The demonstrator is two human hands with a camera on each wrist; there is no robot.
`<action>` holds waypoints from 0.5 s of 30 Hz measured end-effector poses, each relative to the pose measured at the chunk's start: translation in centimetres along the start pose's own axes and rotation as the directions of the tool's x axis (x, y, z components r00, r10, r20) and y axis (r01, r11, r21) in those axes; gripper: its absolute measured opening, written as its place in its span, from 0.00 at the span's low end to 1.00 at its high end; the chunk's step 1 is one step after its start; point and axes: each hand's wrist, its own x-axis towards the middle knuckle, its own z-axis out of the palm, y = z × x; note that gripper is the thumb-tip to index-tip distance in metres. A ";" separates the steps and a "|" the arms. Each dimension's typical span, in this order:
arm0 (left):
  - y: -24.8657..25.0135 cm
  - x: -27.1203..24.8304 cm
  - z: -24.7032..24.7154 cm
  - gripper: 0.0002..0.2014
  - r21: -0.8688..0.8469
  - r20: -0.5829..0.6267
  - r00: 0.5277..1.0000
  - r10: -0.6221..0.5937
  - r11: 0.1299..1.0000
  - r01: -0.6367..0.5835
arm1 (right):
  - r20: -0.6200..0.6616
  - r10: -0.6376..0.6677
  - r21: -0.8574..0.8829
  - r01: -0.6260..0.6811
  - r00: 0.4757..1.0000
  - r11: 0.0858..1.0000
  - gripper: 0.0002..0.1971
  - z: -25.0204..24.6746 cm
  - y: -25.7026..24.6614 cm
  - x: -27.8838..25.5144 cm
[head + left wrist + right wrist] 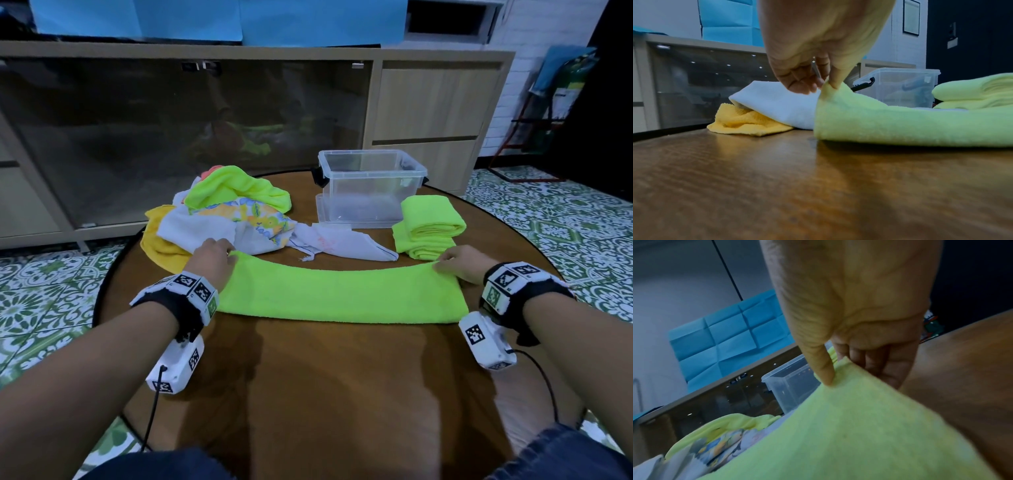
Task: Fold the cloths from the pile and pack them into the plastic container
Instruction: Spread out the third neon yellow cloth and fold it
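Long lime-green microfibre cloth strip (342, 294) lies across near tabletop (342, 377). Left hand (210, 258) and right hand (460, 263) pinch far corners. Keep edges aligned, corners matched, tension even. Clear plastic container (371, 186) far right.

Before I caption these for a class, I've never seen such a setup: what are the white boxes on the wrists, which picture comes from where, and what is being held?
The boxes are wrist cameras; the wide picture comes from a head camera. A person folds cloths on a round brown wooden table. The left hand and right hand each pinch a far corner of the long lime-green cloth. Behind lie a mixed cloth pile, an empty-looking clear plastic container and a folded lime-green stack.
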 end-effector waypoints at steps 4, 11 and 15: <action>0.3 -0.1 -0.3 0.14 -0.115 -0.072 0.997 -0.014 0.993 0.006 | 0.184 0.170 0.045 -0.181 0.968 0.982 0.19 0.2 0.9 0.2; 0.4 -0.5 -0.6 0.14 -0.100 -0.052 0.999 0.013 0.995 -0.018 | 0.172 0.197 -0.138 -0.174 0.965 0.975 0.23 0.1 0.8 0.6; 0.1 -0.6 0.2 0.19 -0.021 0.244 0.959 -0.143 0.988 0.153 | 0.182 0.158 -0.303 -0.097 0.971 0.948 0.33 0.2 -0.4 -0.5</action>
